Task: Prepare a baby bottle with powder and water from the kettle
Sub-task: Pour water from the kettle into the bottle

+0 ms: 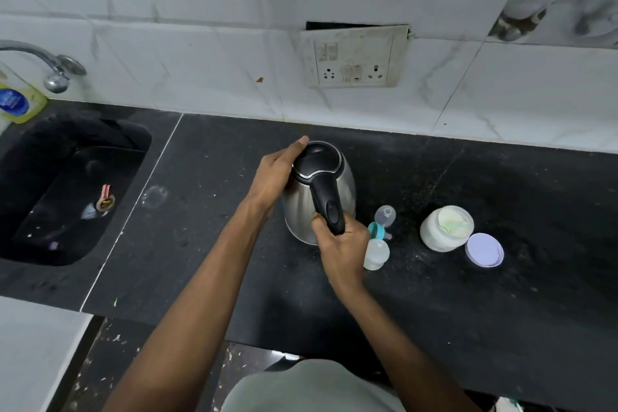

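right hand (337, 244) grips black handle of steel kettle (319, 191) | left hand (274, 174) cups kettle's lid side | small clear baby bottle (376, 253) upright, just right of right hand, nearest it

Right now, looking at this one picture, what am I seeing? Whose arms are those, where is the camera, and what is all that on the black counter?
No machine here: a person wears a wide-angle camera on the head, so you look down along their own arms. The right hand grips the black handle of a steel electric kettle standing on the black counter; the left hand rests against its lid edge. Just right of the kettle lie baby bottle parts: a clear bottle, a teal collar and a clear cap. Further right stands an open white powder jar, its lilac lid beside it. A dark sink and tap sit at left.
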Available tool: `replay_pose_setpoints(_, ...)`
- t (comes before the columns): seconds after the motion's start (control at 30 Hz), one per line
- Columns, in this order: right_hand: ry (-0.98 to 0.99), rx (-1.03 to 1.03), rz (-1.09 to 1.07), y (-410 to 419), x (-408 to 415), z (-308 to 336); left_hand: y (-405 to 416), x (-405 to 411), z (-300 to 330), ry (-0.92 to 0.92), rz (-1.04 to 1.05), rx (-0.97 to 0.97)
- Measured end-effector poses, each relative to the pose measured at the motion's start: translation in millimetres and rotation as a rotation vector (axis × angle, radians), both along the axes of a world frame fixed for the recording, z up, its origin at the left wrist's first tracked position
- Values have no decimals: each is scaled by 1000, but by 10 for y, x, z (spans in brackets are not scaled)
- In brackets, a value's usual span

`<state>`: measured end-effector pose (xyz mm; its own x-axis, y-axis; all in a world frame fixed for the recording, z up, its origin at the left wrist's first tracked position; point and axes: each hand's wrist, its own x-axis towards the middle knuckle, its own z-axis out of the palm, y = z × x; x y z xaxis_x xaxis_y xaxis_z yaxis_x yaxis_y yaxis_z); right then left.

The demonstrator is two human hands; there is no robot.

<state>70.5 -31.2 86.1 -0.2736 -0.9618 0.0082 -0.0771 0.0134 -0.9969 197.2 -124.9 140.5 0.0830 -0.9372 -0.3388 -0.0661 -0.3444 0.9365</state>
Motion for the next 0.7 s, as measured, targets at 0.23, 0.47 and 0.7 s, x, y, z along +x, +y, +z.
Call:
replay_pose_setpoints(0.23,-26,96,29,-7,153,-261,-147,92,-242,17,-72,26)
replay_pose_setpoints(0.47,-3,128,51,-5,234,-535,-255,121,-435,-7,-147,-5)
replay_pose_setpoints(0.7,-31,168,112,-7,308,-628,-321,146,-466,-25,-213,-20)
